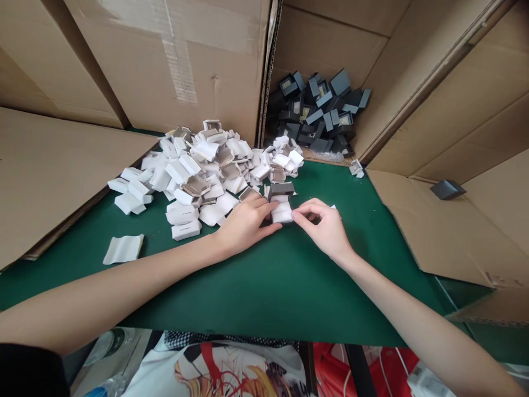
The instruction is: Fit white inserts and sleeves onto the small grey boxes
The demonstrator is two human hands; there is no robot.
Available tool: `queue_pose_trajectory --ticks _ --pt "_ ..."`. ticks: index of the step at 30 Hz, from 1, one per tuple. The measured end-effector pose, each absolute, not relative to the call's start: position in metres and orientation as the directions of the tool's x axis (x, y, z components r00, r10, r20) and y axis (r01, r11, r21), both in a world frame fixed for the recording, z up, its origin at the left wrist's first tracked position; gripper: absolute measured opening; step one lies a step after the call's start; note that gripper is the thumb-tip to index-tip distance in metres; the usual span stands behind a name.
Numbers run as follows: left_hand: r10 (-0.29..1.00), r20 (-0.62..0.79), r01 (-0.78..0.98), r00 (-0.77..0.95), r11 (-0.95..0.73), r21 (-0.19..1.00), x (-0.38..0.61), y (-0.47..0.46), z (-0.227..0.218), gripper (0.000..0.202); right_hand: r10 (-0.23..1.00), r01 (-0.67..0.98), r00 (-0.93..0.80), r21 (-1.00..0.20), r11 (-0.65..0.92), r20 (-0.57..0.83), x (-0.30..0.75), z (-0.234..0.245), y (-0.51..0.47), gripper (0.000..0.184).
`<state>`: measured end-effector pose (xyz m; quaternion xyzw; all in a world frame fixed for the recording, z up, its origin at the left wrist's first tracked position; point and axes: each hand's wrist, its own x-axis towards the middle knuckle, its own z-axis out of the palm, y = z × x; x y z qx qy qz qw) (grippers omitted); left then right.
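A small white folded card piece [282, 212] rests on the green table [264, 286], pinched from both sides. My left hand [246, 223] grips its left side with closed fingers. Closing on its right edge is my right hand [324, 223], with a bit of white showing behind the fingers. A dark grey box part [281, 189] sits just behind the white piece. Directly beyond lies a heap of white card pieces [206, 171].
A large open cardboard box at the back right holds a pile of dark grey box parts [320, 113]. Cardboard flaps [475, 220] flank the table on both sides. One grey part [447, 189] lies on the right flap; a loose white sheet [123, 248] lies at left.
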<state>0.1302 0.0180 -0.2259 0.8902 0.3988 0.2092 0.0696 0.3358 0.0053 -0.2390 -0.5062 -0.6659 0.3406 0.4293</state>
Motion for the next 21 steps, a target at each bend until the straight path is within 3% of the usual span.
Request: queue_pose_trajectory --ticks 6,21 --pt "0.742 0.316 0.684 0.591 -0.668 0.291 0.130 0.019 -0.227 0.039 0.995 0.146 -0.096 -0.989 0.022 0.008 0.333 -0.236 0.000 0.021" --pt "0.757 0.295 0.683 0.584 -0.654 0.325 0.131 0.019 -0.225 0.040 0.985 0.208 -0.163 -0.973 0.096 0.063 0.338 -0.248 0.009 0.026"
